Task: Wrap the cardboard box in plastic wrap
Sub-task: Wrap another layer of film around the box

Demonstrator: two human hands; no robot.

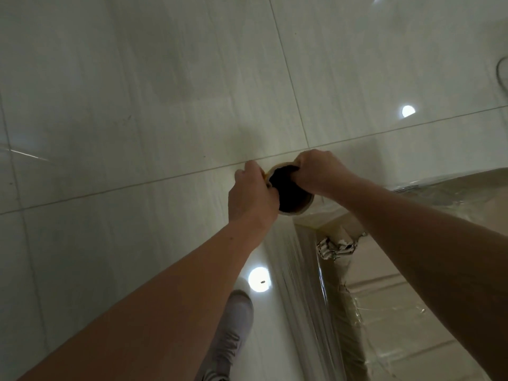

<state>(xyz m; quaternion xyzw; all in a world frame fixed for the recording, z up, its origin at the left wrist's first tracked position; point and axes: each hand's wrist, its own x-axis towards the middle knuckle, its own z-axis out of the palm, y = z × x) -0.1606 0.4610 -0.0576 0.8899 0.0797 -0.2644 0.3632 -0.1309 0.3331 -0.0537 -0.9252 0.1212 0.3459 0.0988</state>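
Note:
A roll of plastic wrap (294, 199) stands on end in front of me, its dark hollow core facing the camera. My left hand (251, 196) grips the roll's left rim and my right hand (320, 171) grips its right rim with fingers curled into the core. A sheet of clear film (299, 273) runs down from the roll along the corner of the cardboard box (384, 298) at the lower right. The box's top shows tape, a torn label and shiny film over it.
Glossy pale floor tiles (137, 119) fill most of the view, with bright lamp reflections. My shoe (233, 325) stands on the floor just left of the box. A dark cable curves at the far right edge (501, 72).

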